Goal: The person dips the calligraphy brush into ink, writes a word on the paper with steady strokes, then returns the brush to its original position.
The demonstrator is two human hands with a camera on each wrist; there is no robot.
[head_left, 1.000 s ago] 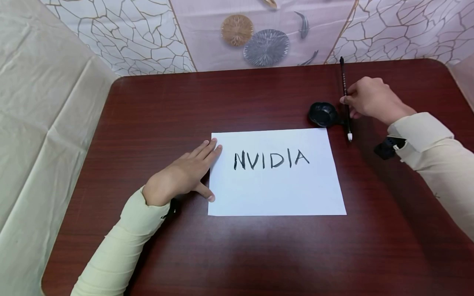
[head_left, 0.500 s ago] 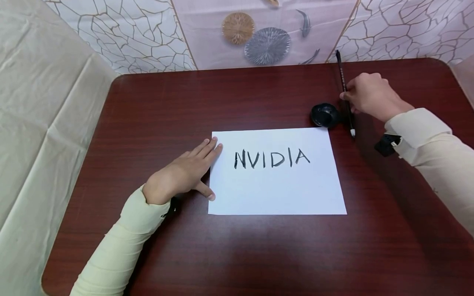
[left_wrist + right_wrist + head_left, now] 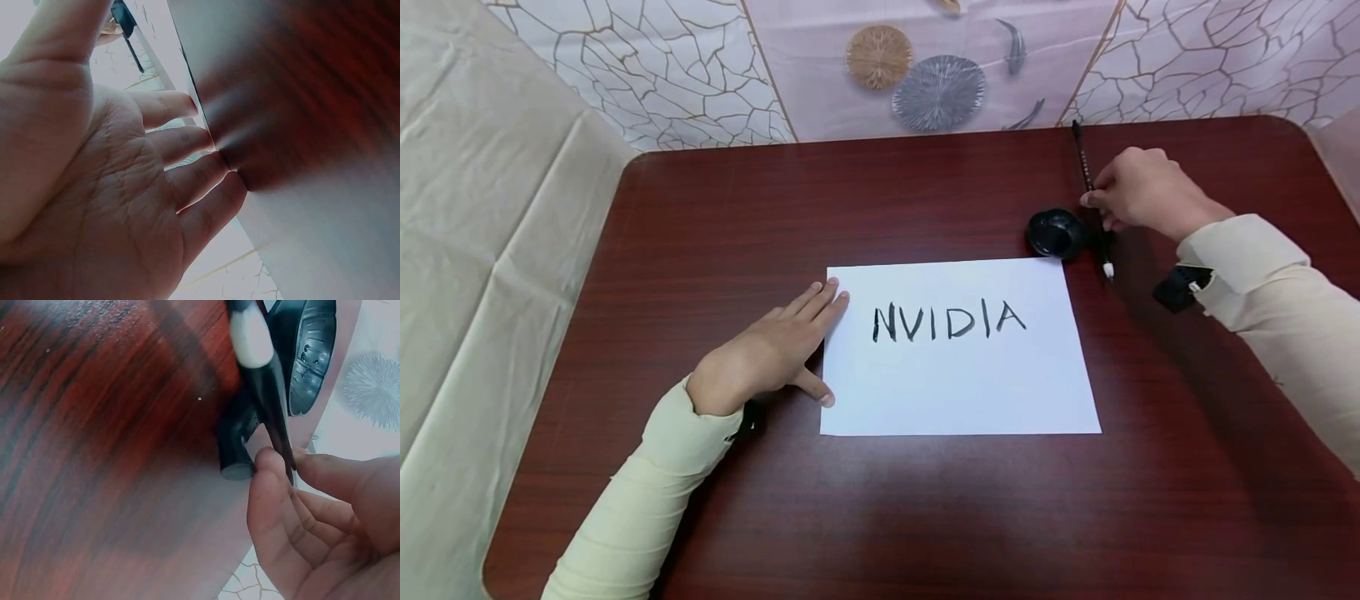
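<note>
The right hand [image 3: 1138, 198] pinches the brush [image 3: 1091, 198] mid-shaft; its long axis runs away from the person, white tip nearest, just right of the ink dish [image 3: 1056, 232]. The left hand [image 3: 767, 354] lies flat, fingers on the paper [image 3: 958, 383] at its left edge, well apart on the desk [image 3: 880, 517].

The left hand [image 3: 94, 187] lies palm-down with fingers [image 3: 200, 178] extended. The fingertips touch the edge of the white paper [image 3: 325, 237] on the dark red table [image 3: 312, 81].
</note>
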